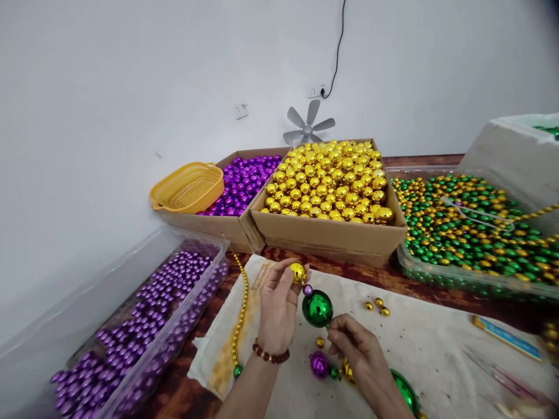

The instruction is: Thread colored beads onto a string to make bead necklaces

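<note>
My left hand [279,297], with a brown bead bracelet on its wrist, pinches a gold ball [297,272] over the cloth. From that ball the strand runs through a small purple bead [307,289] to a big green ball [317,308]. Just below the green ball, my right hand [356,343] is closed at the strand's end; what sits between its fingertips is too small to make out. Underneath lie a purple ball [319,365], a small green bead [334,372] and a gold ball partly behind my right hand. Another large green ball [404,390] shows beside my right forearm.
Cardboard boxes hold gold balls [327,180] and purple balls [244,183], with a yellow basket [187,187] on top. Clear bins of purple beads [144,314] and green-gold beads [463,227] flank the cloth [419,343]. Scissors [502,372] and a blue-yellow box [506,337] lie right.
</note>
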Demonstrator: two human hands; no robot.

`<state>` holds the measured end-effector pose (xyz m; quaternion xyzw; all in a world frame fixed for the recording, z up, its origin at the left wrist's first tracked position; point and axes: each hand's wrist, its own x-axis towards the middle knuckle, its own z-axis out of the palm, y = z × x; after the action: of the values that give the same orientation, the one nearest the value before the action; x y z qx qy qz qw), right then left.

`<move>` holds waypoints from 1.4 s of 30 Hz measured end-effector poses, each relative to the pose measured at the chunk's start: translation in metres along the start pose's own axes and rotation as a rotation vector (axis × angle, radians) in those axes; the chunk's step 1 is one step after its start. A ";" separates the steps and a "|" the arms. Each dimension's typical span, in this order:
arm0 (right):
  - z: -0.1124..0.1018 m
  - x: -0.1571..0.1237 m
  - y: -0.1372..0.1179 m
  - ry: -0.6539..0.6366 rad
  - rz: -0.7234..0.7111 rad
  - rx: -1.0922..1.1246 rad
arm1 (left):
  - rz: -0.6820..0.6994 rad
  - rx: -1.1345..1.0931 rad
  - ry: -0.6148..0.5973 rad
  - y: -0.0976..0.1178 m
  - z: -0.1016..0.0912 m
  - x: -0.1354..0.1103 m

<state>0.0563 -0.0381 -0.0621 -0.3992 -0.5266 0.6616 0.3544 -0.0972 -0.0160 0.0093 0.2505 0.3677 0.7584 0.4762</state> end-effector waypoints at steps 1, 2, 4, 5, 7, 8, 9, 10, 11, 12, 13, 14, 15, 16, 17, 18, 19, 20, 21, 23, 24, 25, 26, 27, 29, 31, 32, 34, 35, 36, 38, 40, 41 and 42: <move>0.002 -0.001 0.000 0.003 -0.007 0.031 | 0.016 0.023 -0.001 0.000 0.002 -0.003; 0.003 -0.002 0.000 0.006 -0.014 0.059 | 0.033 0.046 0.002 0.000 0.004 -0.006; 0.005 -0.003 0.000 0.012 -0.022 0.096 | 0.071 0.102 0.016 0.001 0.006 -0.010; 0.005 -0.003 0.001 0.012 -0.022 0.104 | 0.094 0.143 0.030 0.002 0.006 -0.012; 0.004 -0.004 0.000 0.016 -0.026 0.102 | 0.146 0.244 0.056 0.004 0.005 -0.016; 0.004 -0.004 0.000 0.017 -0.028 0.094 | 0.173 0.296 0.064 0.005 0.004 -0.018; 0.004 -0.004 0.000 0.016 -0.031 0.087 | 0.199 0.342 0.068 0.006 0.003 -0.020; 0.004 -0.005 0.000 0.014 -0.032 0.080 | 0.220 0.381 0.067 0.007 0.002 -0.022; 0.005 -0.006 -0.001 0.008 -0.033 0.076 | 0.235 0.412 0.064 0.008 0.002 -0.023; 0.006 -0.007 -0.001 0.000 -0.036 0.073 | 0.242 0.437 0.062 0.009 0.001 -0.023; 0.007 -0.008 -0.001 -0.010 -0.043 0.072 | 0.242 0.457 0.064 0.009 0.001 -0.023; 0.008 -0.010 -0.001 -0.016 -0.052 0.069 | 0.234 0.470 0.069 0.010 0.000 -0.023; 0.010 -0.011 -0.001 -0.019 -0.063 0.065 | 0.222 0.477 0.074 0.011 0.000 -0.022; 0.011 -0.012 -0.001 -0.019 -0.074 0.061 | 0.208 0.478 0.078 0.012 0.000 -0.021; 0.012 -0.012 -0.001 -0.012 -0.082 0.057 | 0.194 0.475 0.080 0.013 0.001 -0.020; 0.013 -0.012 -0.001 -0.001 -0.085 0.056 | 0.180 0.472 0.079 0.014 0.001 -0.019; 0.014 -0.012 -0.001 0.016 -0.082 0.061 | 0.166 0.466 0.077 0.014 0.002 -0.018; 0.014 -0.011 -0.001 0.036 -0.076 0.072 | 0.151 0.454 0.075 0.015 0.003 -0.018; 0.015 -0.010 -0.001 0.054 -0.066 0.089 | 0.134 0.433 0.074 0.015 0.004 -0.018; 0.015 -0.008 -0.001 0.067 -0.037 0.130 | 0.085 0.352 0.068 0.015 0.005 -0.017; 0.015 -0.007 -0.001 0.063 -0.021 0.153 | 0.056 0.300 0.061 0.014 0.006 -0.017; 0.015 -0.005 -0.001 0.053 -0.003 0.174 | 0.026 0.248 0.054 0.014 0.006 -0.017; 0.015 -0.004 -0.001 0.042 0.014 0.196 | 0.001 0.203 0.048 0.013 0.005 -0.017; 0.015 -0.003 0.000 0.033 0.031 0.223 | -0.016 0.168 0.048 0.011 0.005 -0.016; 0.012 -0.001 -0.001 0.023 0.055 0.295 | -0.037 0.132 0.051 0.009 0.003 -0.015; 0.008 0.003 -0.001 0.027 0.061 0.356 | -0.058 0.122 0.039 0.005 0.001 -0.013; 0.005 0.005 -0.002 0.032 0.064 0.371 | -0.068 0.121 0.027 0.004 -0.001 -0.012; -0.004 0.011 -0.003 0.021 0.093 0.349 | -0.075 0.128 0.015 0.000 -0.006 -0.007; -0.009 0.014 -0.004 0.007 0.117 0.318 | -0.068 0.139 0.019 -0.003 -0.009 -0.004; -0.014 0.018 -0.005 -0.011 0.143 0.280 | -0.060 0.157 0.031 -0.006 -0.013 -0.001; -0.025 0.026 -0.005 -0.040 0.184 0.186 | -0.043 0.218 0.070 -0.013 -0.021 0.005; -0.034 0.033 -0.004 -0.057 0.202 0.081 | -0.013 0.304 0.105 -0.021 -0.028 0.010; -0.038 0.037 -0.003 -0.064 0.209 0.035 | 0.011 0.353 0.120 -0.024 -0.031 0.011; -0.041 0.040 -0.002 -0.073 0.217 -0.001 | 0.038 0.403 0.131 -0.027 -0.034 0.012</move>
<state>0.0760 0.0147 -0.0719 -0.4297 -0.4932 0.7099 0.2613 -0.1121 -0.0087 -0.0324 0.2975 0.5373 0.6932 0.3773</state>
